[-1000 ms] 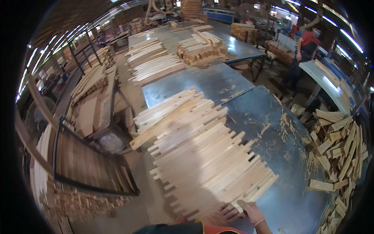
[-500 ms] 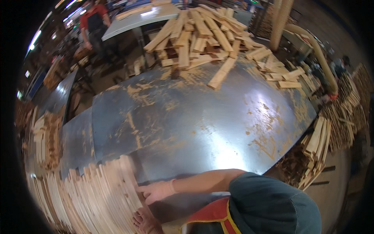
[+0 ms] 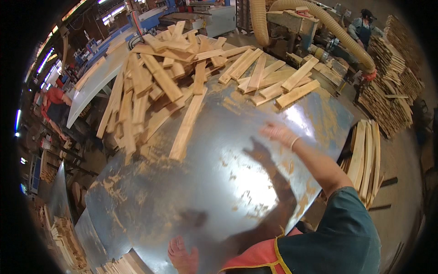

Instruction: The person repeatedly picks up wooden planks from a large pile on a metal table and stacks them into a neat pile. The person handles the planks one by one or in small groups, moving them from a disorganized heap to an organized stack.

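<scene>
My right hand (image 3: 279, 133) reaches out over the shiny metal table (image 3: 205, 182), its fingers stretched forward and nothing in them. Closest to it is a group of loose wooden boards (image 3: 299, 93) at the table's far right side. My left hand (image 3: 182, 256) hovers by the near edge, fingers apart and holding nothing. Just left of it, a row of wooden slats (image 3: 125, 266) stands packed together, cut off by the lower edge of the view. A large heap of boards (image 3: 157, 75) fills the far left of the table, with one long board (image 3: 189, 123) pointing toward me.
Sawdust lies scattered across the tabletop. Beyond the right edge are a bundle of long boards (image 3: 365, 160) and tall wood stacks (image 3: 388, 91). A ribbed hose (image 3: 337, 34) arches over machinery behind. One person (image 3: 57, 107) stands far left, another (image 3: 362, 28) far right.
Both hands have left the packed slats. My right hand has swung forward and right toward the loose boards; my left hand has lifted off. The view has turned toward the right and up.
</scene>
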The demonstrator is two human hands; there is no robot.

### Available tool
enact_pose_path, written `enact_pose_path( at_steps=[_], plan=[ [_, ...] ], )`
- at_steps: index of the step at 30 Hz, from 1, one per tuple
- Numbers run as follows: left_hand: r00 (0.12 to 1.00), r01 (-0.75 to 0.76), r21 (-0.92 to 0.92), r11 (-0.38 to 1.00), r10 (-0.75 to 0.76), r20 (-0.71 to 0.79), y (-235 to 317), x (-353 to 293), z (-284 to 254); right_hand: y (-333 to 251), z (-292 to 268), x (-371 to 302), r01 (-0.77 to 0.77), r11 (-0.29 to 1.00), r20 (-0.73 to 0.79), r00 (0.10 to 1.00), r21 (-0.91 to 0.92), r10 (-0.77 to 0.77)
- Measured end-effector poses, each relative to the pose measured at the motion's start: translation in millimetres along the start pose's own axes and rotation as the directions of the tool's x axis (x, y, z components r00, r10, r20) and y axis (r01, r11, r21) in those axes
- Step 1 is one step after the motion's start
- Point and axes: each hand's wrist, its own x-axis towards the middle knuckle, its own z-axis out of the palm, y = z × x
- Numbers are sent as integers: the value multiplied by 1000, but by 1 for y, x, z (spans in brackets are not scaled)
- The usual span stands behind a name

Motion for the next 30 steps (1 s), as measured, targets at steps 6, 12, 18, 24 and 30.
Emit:
enact_pose_path(
  at_steps=[6,12,18,24,30],
  plan=[
    [956,-244,-40,969,247,158,184,217,-69,97,-262,127,-302,911,-685,728,-280,31],
    [875,-481,-50,875,483,33,345,471,-53,189,-389,159,-598,776,-863,483,-200,150],
    [870,-475,-141,869,487,70,495,691,-4,277,-385,199,-360,921,-944,328,-146,-21],
    [954,-296,-100,950,299,15,564,821,42,271,-396,209,-61,992,-898,421,113,128],
    [866,-49,-563,825,316,388,600,827,74,235,-394,235,328,872,-880,428,363,205]
  ],
)
